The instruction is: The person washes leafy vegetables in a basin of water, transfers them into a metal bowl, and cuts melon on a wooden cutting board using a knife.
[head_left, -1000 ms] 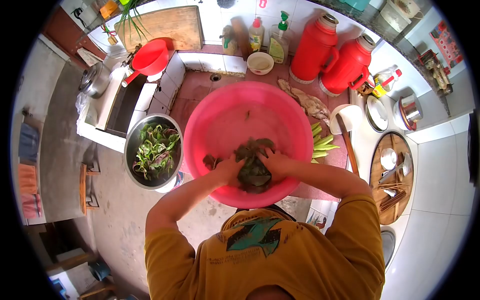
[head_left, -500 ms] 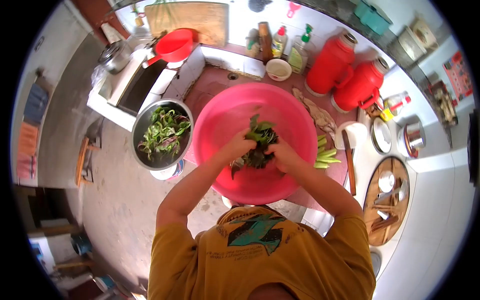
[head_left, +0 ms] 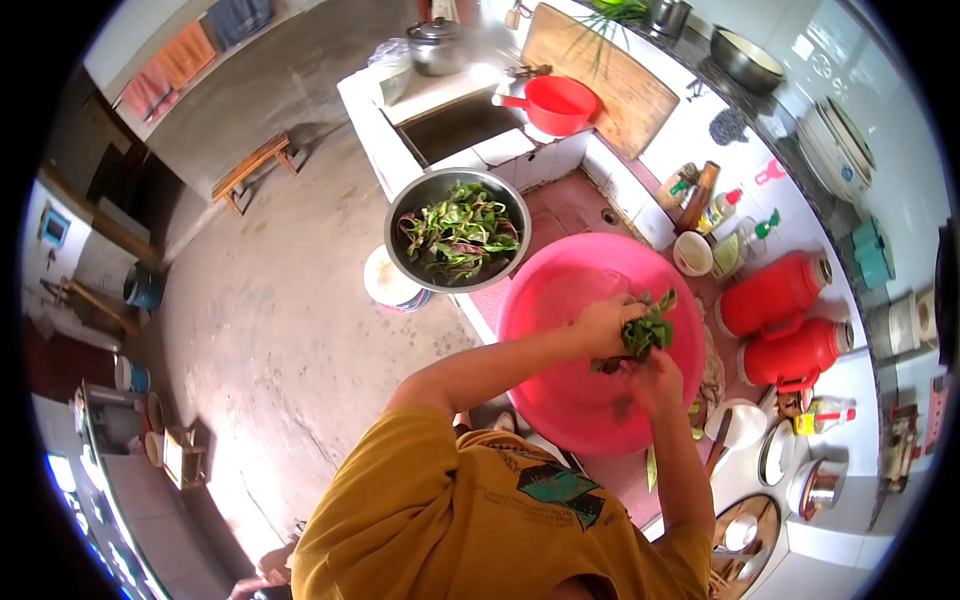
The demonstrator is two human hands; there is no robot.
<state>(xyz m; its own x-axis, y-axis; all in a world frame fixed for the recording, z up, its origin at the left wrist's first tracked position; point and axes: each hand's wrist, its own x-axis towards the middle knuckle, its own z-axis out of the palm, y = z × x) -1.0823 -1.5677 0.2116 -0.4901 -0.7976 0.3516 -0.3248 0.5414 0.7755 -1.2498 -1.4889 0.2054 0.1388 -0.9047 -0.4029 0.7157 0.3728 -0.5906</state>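
Several ways to make a mess

We see the leafy greens bunched above the pink basin, inside its rim. Our left hand is wrapped round them, leaf tips poking out beyond the fingers. Our right hand meets the lower side of the bunch; how firmly its fingers are curled in, we cannot tell.

That uneven hold is our first worry: darker leaves trail beneath the fingers and could slip away. Too hard a squeeze, we judge, might bruise or tear the tender ones. Drips are another hazard, should the bunch pass over the rim.

The steel bowl troubles us more. It sits near the basin at the corner of the counter, with a white-topped bucket partly showing below it (what really carries its weight is hidden from us). A knock from our left forearm could tip it towards the floor.

As for contents, the steel bowl is heaped with green and purplish leaves. The basin seems to hold water, with a dark, blurred scrap below our hands. Beyond it stands a small white bowl, its contents unclear, and two red thermoses keep theirs hidden.
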